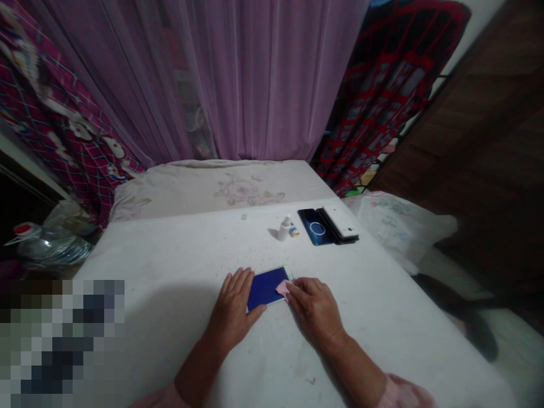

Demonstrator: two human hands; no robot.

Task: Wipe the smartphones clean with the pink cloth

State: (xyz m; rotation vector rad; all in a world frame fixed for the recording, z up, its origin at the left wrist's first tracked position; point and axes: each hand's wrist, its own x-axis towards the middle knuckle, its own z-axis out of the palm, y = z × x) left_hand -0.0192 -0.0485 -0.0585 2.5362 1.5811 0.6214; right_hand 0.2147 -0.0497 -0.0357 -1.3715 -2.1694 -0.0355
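A phone with a dark blue face [264, 286] lies flat on the white table [178, 266]. My left hand [233, 309] rests on its left end, fingers stretched out flat and holding it down. My right hand [313, 309] is at the phone's right end, its fingers pinched on a small pink cloth [282, 288] that touches the blue surface.
Farther back on the table stand a small white bottle [284, 228], a dark blue phone case [315, 226] and a white phone [342, 223] on a dark one. A white plastic bag [395, 224] lies to the right. Purple curtains hang behind.
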